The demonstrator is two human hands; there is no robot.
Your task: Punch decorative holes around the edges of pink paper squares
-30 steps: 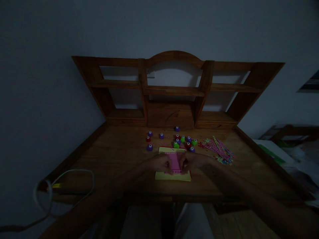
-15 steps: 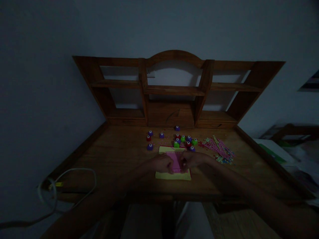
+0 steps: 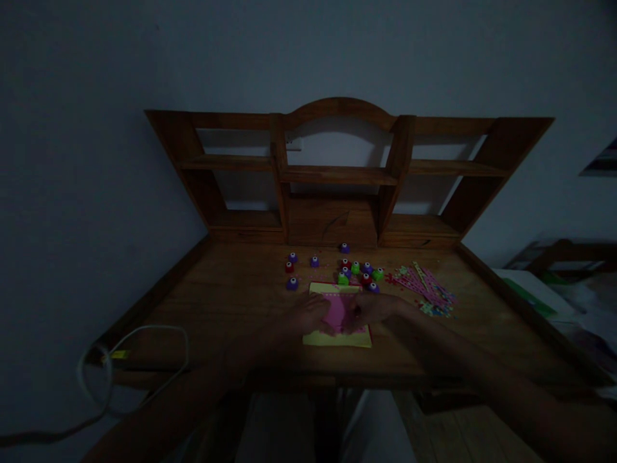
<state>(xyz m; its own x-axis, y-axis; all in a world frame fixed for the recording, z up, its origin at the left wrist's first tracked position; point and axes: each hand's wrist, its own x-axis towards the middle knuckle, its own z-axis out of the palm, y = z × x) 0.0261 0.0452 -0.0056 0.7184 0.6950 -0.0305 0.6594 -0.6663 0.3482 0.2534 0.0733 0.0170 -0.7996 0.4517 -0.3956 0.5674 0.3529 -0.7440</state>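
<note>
A pink paper sheet [image 3: 337, 312] with a row of pale marks along its top edge lies on a larger yellow sheet [image 3: 337, 339], and a red edge shows from beneath. My left hand [image 3: 312, 311] rests over the left side of the pink paper, its fingers stretched out and thumb apart. On the right side, my right hand [image 3: 371, 308] is closed with curled fingers at the paper's edge. The dim light hides what those fingertips hold, if anything. Just beyond the sheets stand several small purple, red and green craft punches, among them a green punch [image 3: 342, 278].
Pink patterned strips [image 3: 427, 286] lie in a heap at the right, with small coloured paper cut-outs [image 3: 436, 310] around them. A wooden shelf unit [image 3: 337, 173] backs the desk [image 3: 216, 302]. A white cable [image 3: 149, 327] loops at the front left.
My left hand has gone from curled fingers to stretched-out fingers lying flatter on the pink paper. My right hand stays curled near the same place. The camera view has shifted slightly.
</note>
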